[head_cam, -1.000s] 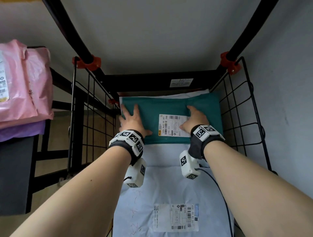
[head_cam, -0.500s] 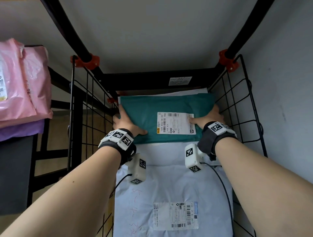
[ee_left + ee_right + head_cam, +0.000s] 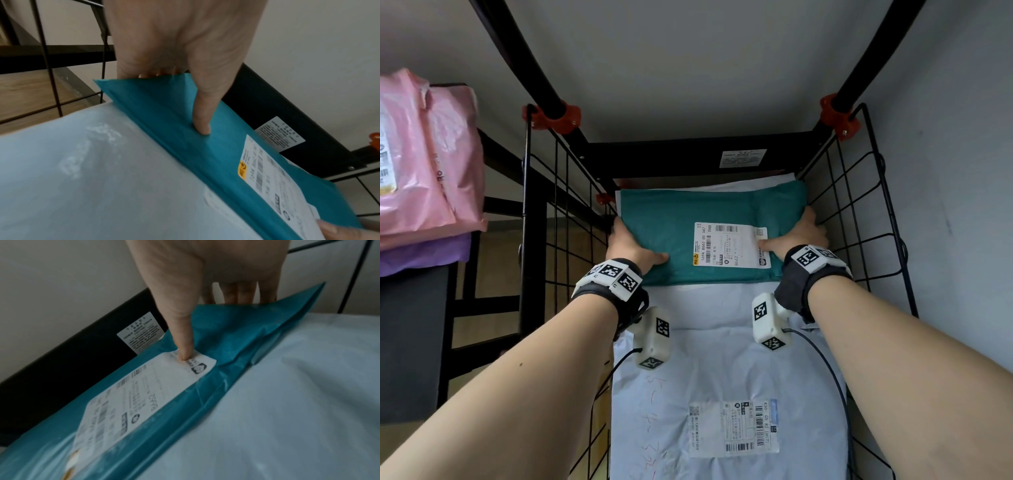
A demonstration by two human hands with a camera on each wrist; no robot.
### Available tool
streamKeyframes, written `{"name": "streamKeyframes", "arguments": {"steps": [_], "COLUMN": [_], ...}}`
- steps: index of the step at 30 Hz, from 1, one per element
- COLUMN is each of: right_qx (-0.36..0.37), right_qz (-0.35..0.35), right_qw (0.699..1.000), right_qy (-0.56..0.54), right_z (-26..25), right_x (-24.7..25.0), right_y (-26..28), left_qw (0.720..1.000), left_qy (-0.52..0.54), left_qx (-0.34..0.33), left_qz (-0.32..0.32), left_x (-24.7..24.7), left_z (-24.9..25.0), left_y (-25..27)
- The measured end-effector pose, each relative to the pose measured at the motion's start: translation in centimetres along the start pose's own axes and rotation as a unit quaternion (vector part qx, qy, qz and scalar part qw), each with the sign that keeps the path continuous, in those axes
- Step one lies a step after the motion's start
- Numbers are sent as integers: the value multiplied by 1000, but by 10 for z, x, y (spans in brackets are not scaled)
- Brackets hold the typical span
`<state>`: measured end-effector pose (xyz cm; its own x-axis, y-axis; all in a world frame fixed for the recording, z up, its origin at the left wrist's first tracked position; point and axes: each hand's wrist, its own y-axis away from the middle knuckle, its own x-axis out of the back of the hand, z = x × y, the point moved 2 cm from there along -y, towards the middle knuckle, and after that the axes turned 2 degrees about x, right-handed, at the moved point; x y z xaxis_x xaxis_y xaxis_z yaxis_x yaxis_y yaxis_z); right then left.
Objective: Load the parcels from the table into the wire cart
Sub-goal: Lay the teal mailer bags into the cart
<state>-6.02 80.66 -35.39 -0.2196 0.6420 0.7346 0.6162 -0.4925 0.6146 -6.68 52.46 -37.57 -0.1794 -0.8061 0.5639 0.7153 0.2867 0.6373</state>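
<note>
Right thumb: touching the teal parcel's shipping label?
Touching. The right wrist view shows the right hand's thumb tip pressed onto the corner of the shipping label on the teal parcel.

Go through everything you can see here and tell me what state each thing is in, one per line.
teal parcel: flat in the cart, label up, gripped at both ends
left hand: holds its left end
right hand: holds its right end
white parcel: flat beneath
wire cart: partly loaded
pink parcels: stacked, not loaded
</note>
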Motion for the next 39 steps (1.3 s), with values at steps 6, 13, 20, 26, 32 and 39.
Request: {"name": "streamKeyframes", "arguments": {"steps": [6,13,20,26,32,39], "right_qx": [40,118,166,200,210,236], "right_qz": [39,-52,-53,-50,-39,-22], "right_qw": [997,987,973,964,961,952], "right_qy": [53,100,149,170,173,195], "right_z": [-10,-18,-24,-26,-31,-40], "right_x": [3,-4,-18,-23,-18,-5], "right_y": [10,20,35,41,48,68], "left_qw": [1000,997,996,995,995,990], "left_qy": [-6,-69,-20,-8,-27,-98], "left_qx": [-11,24,72,86,81,-33], "left_qz": [14,11,54,59,54,92], "left_x": [7,8,17,20,21,32], "left_z": [6,9,-5,-10,-12,7], "left_y": [8,19,13,16,29,57]}}
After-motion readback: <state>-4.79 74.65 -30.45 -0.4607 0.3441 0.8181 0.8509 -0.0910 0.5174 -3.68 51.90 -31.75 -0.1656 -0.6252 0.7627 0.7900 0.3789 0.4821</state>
